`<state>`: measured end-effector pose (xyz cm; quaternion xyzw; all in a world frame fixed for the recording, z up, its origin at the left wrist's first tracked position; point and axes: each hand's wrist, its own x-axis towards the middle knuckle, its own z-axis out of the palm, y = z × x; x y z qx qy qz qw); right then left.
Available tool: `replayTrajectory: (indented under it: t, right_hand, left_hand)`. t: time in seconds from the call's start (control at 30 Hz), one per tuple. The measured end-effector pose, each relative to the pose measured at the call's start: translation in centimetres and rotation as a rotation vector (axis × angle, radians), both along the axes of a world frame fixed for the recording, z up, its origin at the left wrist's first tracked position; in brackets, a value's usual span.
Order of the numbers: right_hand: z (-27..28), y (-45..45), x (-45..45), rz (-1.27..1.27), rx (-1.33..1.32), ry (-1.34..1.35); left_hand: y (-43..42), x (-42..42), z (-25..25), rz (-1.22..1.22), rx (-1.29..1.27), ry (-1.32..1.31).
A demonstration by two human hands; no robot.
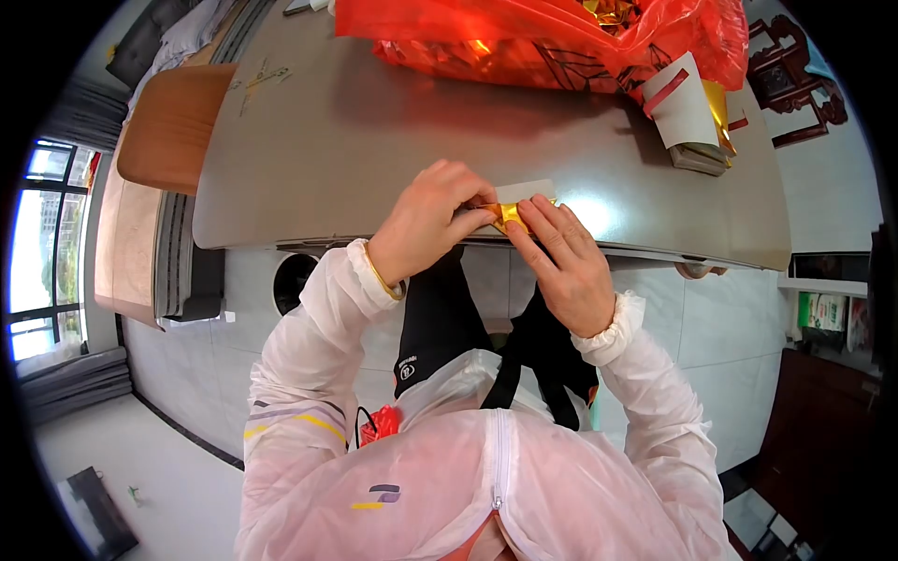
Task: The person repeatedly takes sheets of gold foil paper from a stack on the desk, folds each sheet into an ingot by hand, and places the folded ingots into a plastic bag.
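Note:
At the near edge of the table, a small piece of gold foil paper (510, 216), partly folded, lies between my two hands. My left hand (426, 220) is closed, pinching the foil's left end between thumb and fingertips. From the other side my right hand (571, 271) grips the right end, its thumb and fingers pressed on the foil. A pale paper sheet (528, 192) shows just behind the gold piece, partly covered by it. My fingers hide both ends of the fold.
A large red plastic bag (524, 56) with gold foil pieces inside sits at the table's far side. To its right stands a stack of paper sheets (697, 159) with a gold edge. A wooden chair back (173, 126) meets the left side of the grey table (327, 159).

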<state>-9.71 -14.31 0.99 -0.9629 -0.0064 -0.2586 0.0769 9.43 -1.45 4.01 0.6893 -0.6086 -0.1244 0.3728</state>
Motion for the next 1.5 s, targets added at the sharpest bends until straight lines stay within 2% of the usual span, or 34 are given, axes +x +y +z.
replayTrajectory:
  t: [0.17, 0.27, 0.37, 0.43, 0.57, 0.77, 1.17, 1.5]
  right_hand:
    - [-0.1, -0.1, -0.1, 0.02, 0.005, -0.002]
    - [0.1, -0.1, -0.2, 0.028, 0.014, 0.016]
    - [0.0, -0.1, -0.1, 0.027, 0.068, 0.003]
    - [-0.3, 0.0, -0.1, 0.013, 0.153, -0.005]
    - [-0.1, -0.2, -0.2, 0.026, 0.104, 0.007]
    - [0.0, 0.2, 0.2, -0.005, 0.092, 0.032]
    - [0.0, 0.5, 0.2, -0.011, 0.076, 0.028]
    - [0.7, 0.9, 0.5, -0.038, 0.126, 0.003]
  left_hand:
    - [-0.1, 0.2, 0.3, -0.001, 0.076, 0.078]
    - [-0.2, 0.7, -0.2, -0.043, 0.009, -0.021]
    - [-0.3, 0.9, -0.2, -0.032, 0.035, 0.008]
    - [0.0, 1.4, 0.0, -0.121, 0.022, -0.001]
    - [1.0, 2.0, 0.2, -0.21, -0.018, -0.029]
    - [0.4, 1.2, 0.0, -0.011, -0.001, -0.005]
    - [-0.2, 1.3, 0.2, -0.021, 0.039, -0.003]
    - [0.0, -1.1, -0.6, 0.191, -0.028, -0.164]
